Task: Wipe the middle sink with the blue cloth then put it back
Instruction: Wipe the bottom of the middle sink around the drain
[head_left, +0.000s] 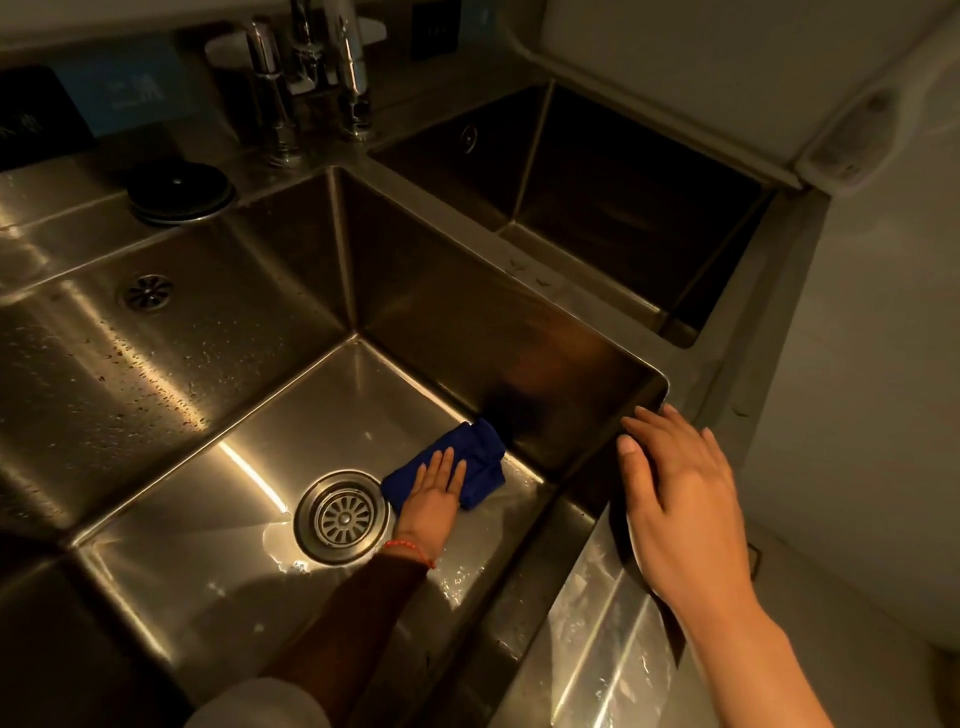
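Left hand presses flat on the blue cloth at the bottom of the middle sink, just right of the drain. That grip is fingers straight, no pinch. I'd sweep overlapping strokes into the corners. Right hand rests flat on the wet steel surface; dim room, faucet behind.

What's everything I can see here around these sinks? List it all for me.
middle sink: one, steel, centre, wet floor
drain strainer: one, steel, sink floor
overflow vent: one, steel, left wall of the sink
blue cloth: one, folded, sink floor beside the drain
right sink: one, steel, upper right
taps: several, chrome, behind the sinks
round black lid: one, back ledge, left
left hand: flat on the cloth, red thread at the wrist
right hand: fingers straight, resting on the sink's right rim
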